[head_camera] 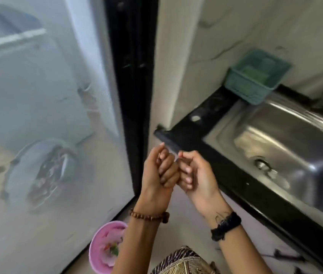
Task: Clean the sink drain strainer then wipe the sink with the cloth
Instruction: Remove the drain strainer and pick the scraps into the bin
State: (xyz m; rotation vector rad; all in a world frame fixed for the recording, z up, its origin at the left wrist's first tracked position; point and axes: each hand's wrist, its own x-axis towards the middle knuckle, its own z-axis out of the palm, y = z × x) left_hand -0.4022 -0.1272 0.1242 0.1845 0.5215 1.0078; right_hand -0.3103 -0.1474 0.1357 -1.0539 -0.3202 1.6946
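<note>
One steel sink [287,139] lies at right, its single round drain strainer [262,164] seated in the basin floor. Left hand [159,171] and right hand [195,173], both curled and empty, touch together near the counter's corner.

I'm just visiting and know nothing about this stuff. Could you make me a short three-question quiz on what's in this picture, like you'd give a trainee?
1. True or false: the two hands, left hand and right hand, are reaching down into the sink.
2. Which colour is the basket at the sink's far corner? A) red B) teal green C) yellow
3. Fill in: on the floor below the left forearm lies a ____ bowl.

Key
1. False; both hands are held together in front of the counter, fingers curled, outside the basin.
2. B
3. pink
</note>
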